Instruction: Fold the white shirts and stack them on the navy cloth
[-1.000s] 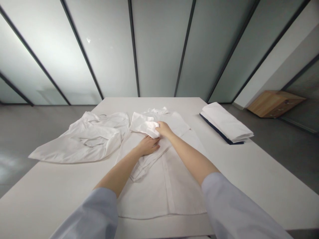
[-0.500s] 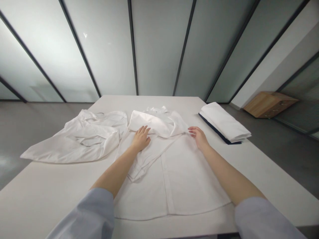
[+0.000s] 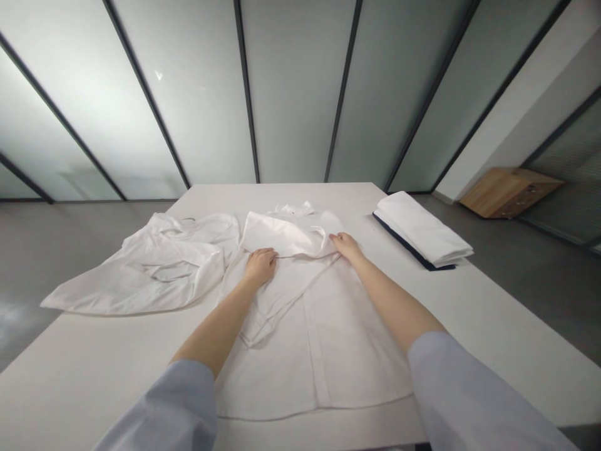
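A white button-front shirt [image 3: 357,338] lies spread on the table, its hem toward me. One sleeve slants across the body, and the other [image 3: 286,237] is folded over the upper part. My left hand [image 3: 261,266] is at the lower left edge of that folded sleeve, fingers curled together on the cloth; its fingertips are partly hidden. At the right end of the sleeve fold my right hand [image 3: 346,244] pinches the fabric near the shirt's side edge.
To the left, a crumpled white garment [image 3: 154,282] hangs over the edge of the white table [image 3: 498,351]. A stack of folded white cloth [image 3: 420,228] with a dark piece underneath lies at the right. A wooden cabinet [image 3: 509,191] stands on the floor beyond, near frosted glass panels.
My right hand has moved left from beside the shirt onto the sleeve fold and closed on it. The left hand's spread fingers have curled in, and the fold's right end has shifted inward.
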Demonstrator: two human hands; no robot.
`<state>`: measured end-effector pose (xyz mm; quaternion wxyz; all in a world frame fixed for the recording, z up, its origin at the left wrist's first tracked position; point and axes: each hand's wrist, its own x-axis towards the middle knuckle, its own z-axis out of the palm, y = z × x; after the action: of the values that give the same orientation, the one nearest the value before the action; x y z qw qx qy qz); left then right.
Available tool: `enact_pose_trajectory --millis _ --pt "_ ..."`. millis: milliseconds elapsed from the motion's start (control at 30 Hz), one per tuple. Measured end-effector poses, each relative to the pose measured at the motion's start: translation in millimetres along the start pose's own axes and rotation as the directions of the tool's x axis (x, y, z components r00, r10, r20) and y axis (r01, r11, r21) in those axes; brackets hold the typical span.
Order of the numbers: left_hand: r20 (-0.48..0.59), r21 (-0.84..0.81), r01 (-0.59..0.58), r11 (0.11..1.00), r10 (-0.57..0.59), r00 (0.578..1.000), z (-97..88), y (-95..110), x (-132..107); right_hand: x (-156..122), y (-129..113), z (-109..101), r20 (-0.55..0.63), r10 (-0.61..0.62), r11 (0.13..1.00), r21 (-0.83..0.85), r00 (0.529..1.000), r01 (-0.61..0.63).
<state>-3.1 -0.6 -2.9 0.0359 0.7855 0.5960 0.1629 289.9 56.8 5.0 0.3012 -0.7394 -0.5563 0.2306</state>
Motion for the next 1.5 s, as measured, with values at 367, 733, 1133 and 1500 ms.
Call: enact_pose_trajectory --millis 367,733,1133,1500 --pt "-0.039 0.023 -0.025 0.999 0.026 0.999 7.3 -15 8 -5 37 -31 -0.133 -0.074 0.614 0.775 0.988 0.15" --pt "-0.091 0.108 0.03 0.994 -0.02 0.996 -8.4 -17 11 -46 62 -69 -0.029 -0.072 0.642 0.764 0.997 0.069" --pt "-0.168 0.185 0.173 0.967 -0.143 0.975 -29.8 -66 -7 -81 65 -73 0.241 -0.229 0.879 0.467 0.943 0.094" --pt "-0.057 0.171 0.292 0.941 -0.286 0.956 -40.8 -78 11 -85 75 -66 0.048 0.077 0.696 0.713 0.996 -0.088"
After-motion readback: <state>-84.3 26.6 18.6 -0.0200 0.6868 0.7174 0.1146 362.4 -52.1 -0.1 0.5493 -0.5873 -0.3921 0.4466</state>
